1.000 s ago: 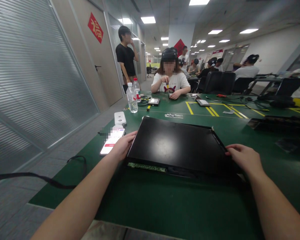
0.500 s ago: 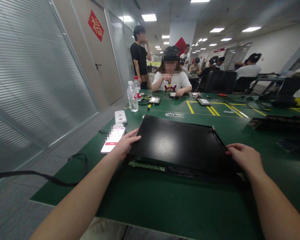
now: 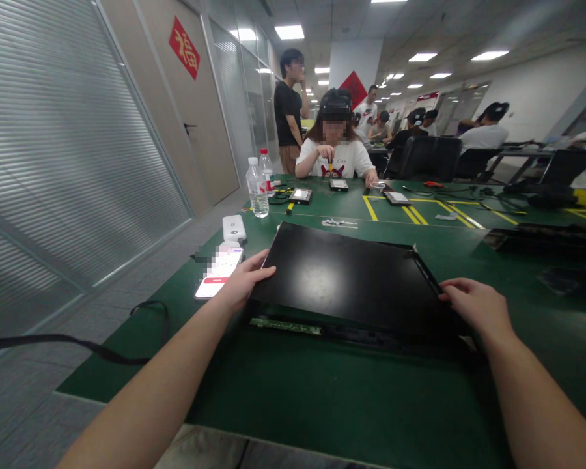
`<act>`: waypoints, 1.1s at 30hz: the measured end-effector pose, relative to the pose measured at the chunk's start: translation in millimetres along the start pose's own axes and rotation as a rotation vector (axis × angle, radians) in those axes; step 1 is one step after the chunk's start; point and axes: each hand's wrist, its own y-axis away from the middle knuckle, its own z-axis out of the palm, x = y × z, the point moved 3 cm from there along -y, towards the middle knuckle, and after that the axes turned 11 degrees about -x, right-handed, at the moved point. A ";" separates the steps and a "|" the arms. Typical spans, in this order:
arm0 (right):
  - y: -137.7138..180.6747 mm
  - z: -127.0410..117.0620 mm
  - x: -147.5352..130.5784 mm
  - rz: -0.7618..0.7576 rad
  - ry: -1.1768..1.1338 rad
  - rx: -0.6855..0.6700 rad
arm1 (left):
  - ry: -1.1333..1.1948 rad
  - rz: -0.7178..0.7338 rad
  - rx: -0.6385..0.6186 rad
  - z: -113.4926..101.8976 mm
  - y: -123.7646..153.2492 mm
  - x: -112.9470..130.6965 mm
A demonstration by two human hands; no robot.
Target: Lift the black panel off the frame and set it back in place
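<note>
While the person's left hand (image 3: 247, 280) holds the left edge of a flat, glossy black rectangular panel (image 3: 342, 280), thumb on top and fingers along the side, the right hand (image 3: 476, 306) pinches narrowly at the right rim of a shallow black frame (image 3: 428, 273) around it. Whether the right fingertips also grip the panel, one cannot tell. The panel lies over the frame at the near middle of a dark green tabletop (image 3: 322, 397), with a narrow green circuit board (image 3: 286, 326) exposed along the near left side. To the left lie a phone with a lit white screen (image 3: 227, 277) and, just beyond, a small rounded white device (image 3: 234, 228). Farther off stand a clear plastic bottle with a white cap (image 3: 258, 192) and, just beside it, a clear bottle with a red cap (image 3: 267, 172). Three small rectangular metal drives (image 3: 301, 195) are spread across the far side, near yellow tape lines (image 3: 371, 210). At the far edge, a seated co-worker in a white printed T-shirt (image 3: 334, 156) holds a yellow-and-black tool over the middle drive.
</note>
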 end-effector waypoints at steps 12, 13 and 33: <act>-2.7 3.1 4.3 -0.011 0.004 0.035 | 0.034 0.054 -0.096 0.8 -0.8 -1.1; -2.7 3.2 4.4 -0.011 0.000 0.041 | 0.036 0.056 -0.093 0.8 -0.8 -0.9; -12.6 10.5 18.9 0.013 -0.489 0.062 | 0.013 0.174 -0.060 7.4 5.9 4.5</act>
